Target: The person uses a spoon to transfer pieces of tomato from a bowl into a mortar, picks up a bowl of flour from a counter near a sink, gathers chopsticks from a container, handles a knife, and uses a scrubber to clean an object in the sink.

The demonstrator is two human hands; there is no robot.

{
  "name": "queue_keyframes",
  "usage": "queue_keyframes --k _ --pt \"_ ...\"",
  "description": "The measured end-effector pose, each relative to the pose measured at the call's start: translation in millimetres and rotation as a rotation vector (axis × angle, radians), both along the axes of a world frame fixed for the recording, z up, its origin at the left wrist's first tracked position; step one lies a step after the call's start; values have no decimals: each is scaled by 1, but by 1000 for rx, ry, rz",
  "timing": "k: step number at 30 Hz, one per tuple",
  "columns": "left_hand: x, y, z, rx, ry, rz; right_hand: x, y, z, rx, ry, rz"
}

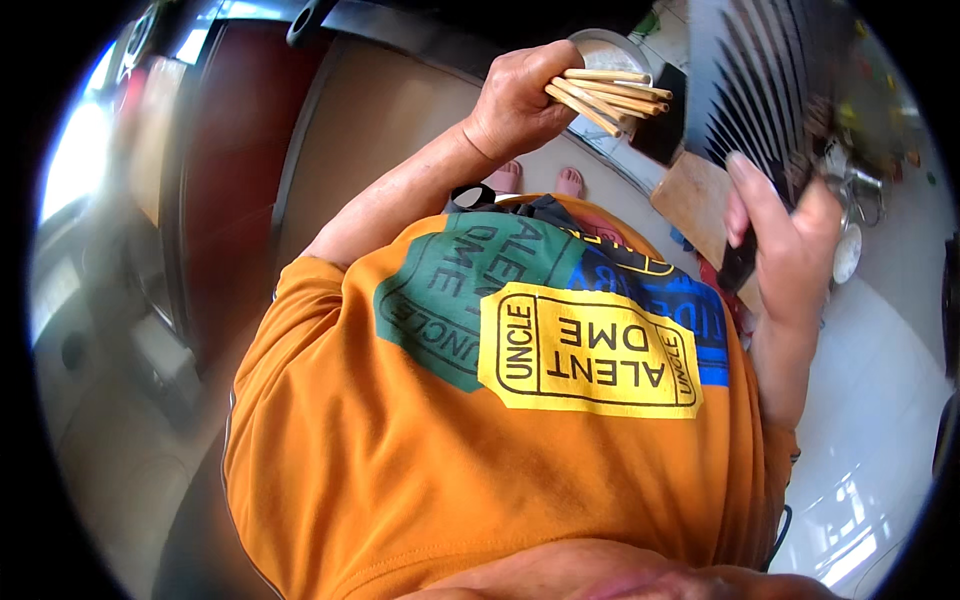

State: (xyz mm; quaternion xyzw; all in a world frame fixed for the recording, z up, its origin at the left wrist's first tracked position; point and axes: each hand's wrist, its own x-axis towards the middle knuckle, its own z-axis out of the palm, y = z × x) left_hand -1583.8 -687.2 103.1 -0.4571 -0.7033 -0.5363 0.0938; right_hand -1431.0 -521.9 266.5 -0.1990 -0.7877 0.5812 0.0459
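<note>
My left hand (pixel 525 97) is closed in a fist around a bunch of wooden chopsticks (pixel 611 96), whose ends stick out to the right at uneven lengths. In my right hand (pixel 791 247) is a black handle (pixel 739 262), partly hidden by my fingers. Above that hand rises a broad grey blade (pixel 712 67) with dark curved stripes; together they look like a large cleaver, though the blurred join leaves this unsure. Both hands are raised in front of my orange shirt (pixel 450 465), well apart from each other.
Behind the chopsticks are a round metal bowl (pixel 639 51) and a flat black object (pixel 664 124). A wooden board (pixel 694 195) lies left of my right hand. A glossy white surface (pixel 862 375) spans the right side; a dark red panel (pixel 247 135) stands left.
</note>
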Motion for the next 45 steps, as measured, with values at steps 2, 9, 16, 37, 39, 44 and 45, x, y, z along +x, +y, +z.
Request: queue_keyframes --k 2,9,16,37,39,44,45 --pt "-1 -4 -3 -50 -39 30 -2 -1 8 -85 32 38" --pt "3 -9 -4 -82 -78 10 -7 -18 18 -69 1 75" --pt "-2 -15 -9 -22 -78 -28 -16 20 -6 -6 -154 50" --pt "-12 -17 -4 -74 46 -34 -17 -18 19 -318 -44 41" --pt "-11 -20 -4 -96 36 -20 -17 -19 21 -306 -46 33" --pt "-12 -20 -6 -68 47 -45 -24 -27 21 -276 -69 -4" --pt "-12 -20 -8 -60 46 -57 -24 -23 19 -278 -86 36"
